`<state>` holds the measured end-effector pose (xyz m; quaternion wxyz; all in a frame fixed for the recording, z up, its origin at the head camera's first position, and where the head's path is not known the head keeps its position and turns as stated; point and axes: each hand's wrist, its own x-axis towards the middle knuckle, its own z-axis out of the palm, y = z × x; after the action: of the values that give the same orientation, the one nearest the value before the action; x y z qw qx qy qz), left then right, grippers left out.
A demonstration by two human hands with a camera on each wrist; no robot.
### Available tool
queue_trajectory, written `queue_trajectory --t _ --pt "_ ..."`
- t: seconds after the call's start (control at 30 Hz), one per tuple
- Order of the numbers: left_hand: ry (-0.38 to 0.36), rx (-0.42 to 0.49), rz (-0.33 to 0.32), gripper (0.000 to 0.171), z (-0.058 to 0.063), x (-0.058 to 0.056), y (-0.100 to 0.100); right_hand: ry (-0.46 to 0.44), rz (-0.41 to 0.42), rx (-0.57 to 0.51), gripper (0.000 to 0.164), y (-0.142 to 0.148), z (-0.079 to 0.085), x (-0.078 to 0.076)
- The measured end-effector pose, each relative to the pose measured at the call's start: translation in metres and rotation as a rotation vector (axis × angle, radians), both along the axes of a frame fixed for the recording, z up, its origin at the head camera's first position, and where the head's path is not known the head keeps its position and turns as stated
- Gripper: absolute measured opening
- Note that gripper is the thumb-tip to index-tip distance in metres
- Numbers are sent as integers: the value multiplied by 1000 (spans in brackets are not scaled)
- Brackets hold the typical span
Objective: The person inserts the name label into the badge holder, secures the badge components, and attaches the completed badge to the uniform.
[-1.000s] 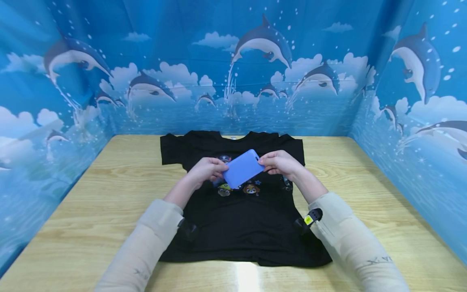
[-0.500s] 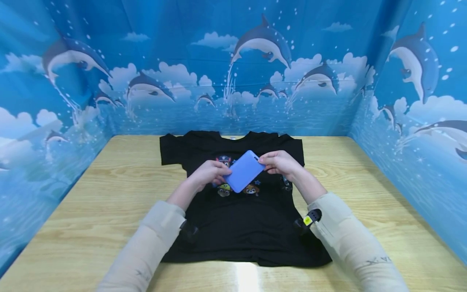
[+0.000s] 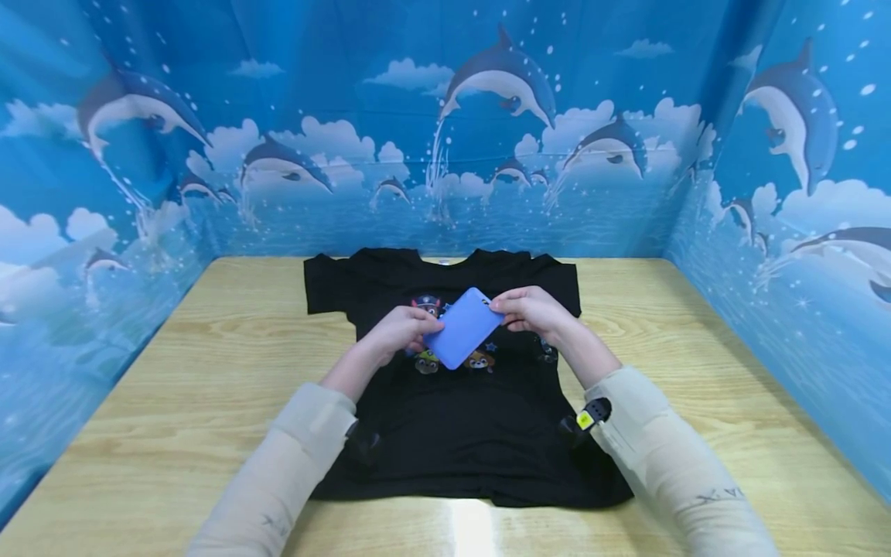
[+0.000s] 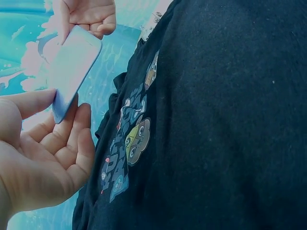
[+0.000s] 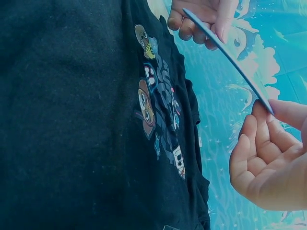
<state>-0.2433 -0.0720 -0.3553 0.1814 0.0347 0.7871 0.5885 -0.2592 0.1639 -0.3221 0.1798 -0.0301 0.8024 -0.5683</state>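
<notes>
A flat, rounded blue card holder [image 3: 462, 331] with a small slot near one corner is held tilted above a black T-shirt [image 3: 452, 433]. My left hand [image 3: 398, 333] pinches its left edge between thumb and fingers. At the slotted end, my right hand [image 3: 534, 311] pinches the upper right corner. The left wrist view shows the broad face of the card holder [image 4: 76, 62] with the thumb on it. From the right wrist, the card holder [image 5: 230, 60] appears nearly edge-on, thin and slightly bowed. Cartoon dog prints on the shirt's chest are partly covered by the card holder and left hand.
The shirt lies spread, neck away from me, on a light wood-grain table [image 3: 209, 371]. A blue dolphin-print curtain [image 3: 445, 209] encloses the back and both sides. Dark straps with small devices sit at both wrists, one carrying a yellow-faced block [image 3: 586, 419].
My left hand has shifted slightly right and down, and the card holder has turned a little steeper, its lower end dropping. The right hand has barely moved.
</notes>
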Motion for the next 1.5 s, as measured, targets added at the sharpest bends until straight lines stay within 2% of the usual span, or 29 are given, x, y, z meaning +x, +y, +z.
queue_trajectory --t 0.33,0.5,0.77,0.9,1.03,1.2,1.37,1.5 --pt "4 57 2 22 -2 0 0 -3 6 -4 27 0 -2 2" --pt "-2 115 28 19 -2 -1 -2 -7 -2 -27 29 1 -3 2" --pt "-27 160 75 19 -1 -2 -4 -25 -75 -52 34 1 -4 2" --pt "-26 181 103 19 0 -2 -6 -45 -58 -54 32 3 -6 2" --pt "-18 173 117 20 3 -3 -8 -38 -20 -50 30 12 -5 0" --pt "-25 160 123 23 4 -4 -15 -22 -39 -27 32 30 -7 -4" --pt "-40 141 116 25 5 -3 -19 -14 -61 33 34 50 -11 -8" --pt "-43 144 99 25 5 -1 -21 -2 -62 120 34 65 -16 -10"
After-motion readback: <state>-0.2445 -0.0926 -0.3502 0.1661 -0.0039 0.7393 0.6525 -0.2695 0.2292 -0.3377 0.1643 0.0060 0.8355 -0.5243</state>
